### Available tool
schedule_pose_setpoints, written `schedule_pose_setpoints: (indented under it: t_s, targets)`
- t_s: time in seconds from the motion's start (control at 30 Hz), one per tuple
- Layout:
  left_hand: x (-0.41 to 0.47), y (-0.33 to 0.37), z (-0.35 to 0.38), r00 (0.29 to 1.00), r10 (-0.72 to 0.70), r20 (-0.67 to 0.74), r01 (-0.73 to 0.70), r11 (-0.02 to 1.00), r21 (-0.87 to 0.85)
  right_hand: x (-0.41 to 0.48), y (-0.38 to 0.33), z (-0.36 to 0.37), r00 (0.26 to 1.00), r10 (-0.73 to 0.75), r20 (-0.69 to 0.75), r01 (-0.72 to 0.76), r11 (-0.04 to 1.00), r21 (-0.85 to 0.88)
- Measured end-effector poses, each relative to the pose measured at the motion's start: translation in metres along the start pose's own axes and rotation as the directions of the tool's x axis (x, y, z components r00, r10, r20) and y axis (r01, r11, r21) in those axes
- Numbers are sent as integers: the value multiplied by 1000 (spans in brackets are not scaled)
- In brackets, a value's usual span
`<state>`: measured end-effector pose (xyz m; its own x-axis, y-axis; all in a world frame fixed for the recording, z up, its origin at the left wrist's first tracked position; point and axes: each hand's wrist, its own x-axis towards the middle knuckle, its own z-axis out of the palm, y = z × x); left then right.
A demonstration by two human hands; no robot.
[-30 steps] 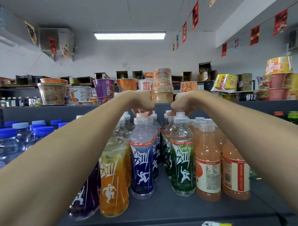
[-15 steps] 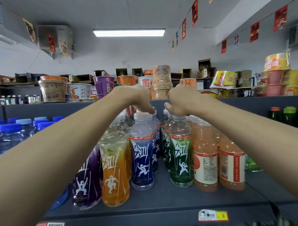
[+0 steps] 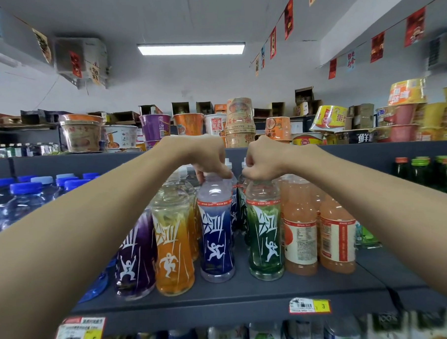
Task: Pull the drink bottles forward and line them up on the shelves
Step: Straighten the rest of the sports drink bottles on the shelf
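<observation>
left hand (image 3: pixel 208 160) pinches the neck of the blue bottle (image 3: pixel 215 233), right hand (image 3: pixel 262 161) curls round the top of the green bottle (image 3: pixel 264 234). both stand upright right under my hands, a little back from the shelf (image 3: pixel 223 296) lip, so i'd pull straight toward me. caps are hidden under both hands, rows behind (image 3: pixel 234 203) mostly blocked, can't count them.

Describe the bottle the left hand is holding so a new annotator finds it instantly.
Take the dark shelf below the noodle cups, front row of bottles with white jumping figures. The blue bottle stands between the orange bottle and the green bottle. Its deep blue label sets it apart, and the left hand grips its top.
</observation>
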<state>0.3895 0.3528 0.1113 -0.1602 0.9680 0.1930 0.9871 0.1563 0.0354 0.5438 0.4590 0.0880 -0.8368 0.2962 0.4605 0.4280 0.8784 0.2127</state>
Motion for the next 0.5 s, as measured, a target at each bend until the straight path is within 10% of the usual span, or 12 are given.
schedule_pose_setpoints:
  t_s: [0.5]
  targets:
    - [-21,8,-1,997,82,6,-82,997,16,-11,1,-20,987,30,156,-22,998,-54]
